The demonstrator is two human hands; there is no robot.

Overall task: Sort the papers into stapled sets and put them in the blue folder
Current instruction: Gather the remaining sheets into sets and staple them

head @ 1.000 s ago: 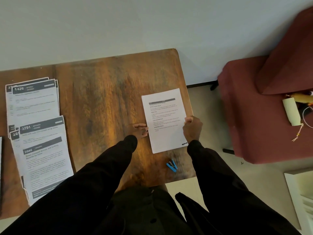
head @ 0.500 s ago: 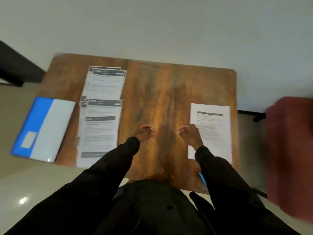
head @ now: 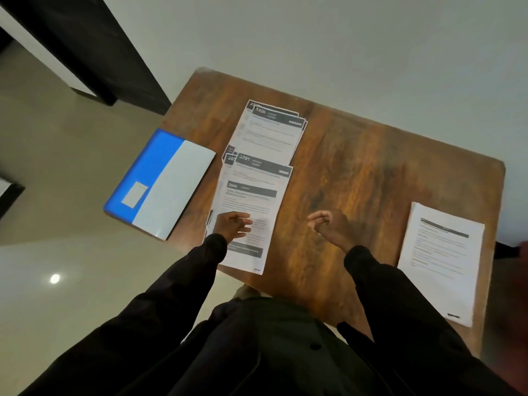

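Several printed sheets lie fanned in two overlapping piles on the left half of the wooden table [head: 357, 172]: a far pile [head: 271, 132] and a near pile [head: 251, 201]. My left hand [head: 233, 224] rests over the lower part of the near pile, fingers loosely spread. My right hand [head: 328, 224] hovers over bare wood with fingers loosely curled, holding nothing. A separate set of white sheets [head: 440, 261] lies at the table's right edge. The blue folder [head: 160, 181], blue and pale grey with a white label, overhangs the table's left edge.
A dark piece of furniture [head: 85, 47] stands on the floor at the far left. Pale wall runs behind the table. A reddish blur shows at the right border. The stapler is not visible, hidden behind my right sleeve or out of frame.
The view swung left. My left hand moved from bare wood onto the near pile; my right hand left the right-hand set and now hangs over the middle of the table.
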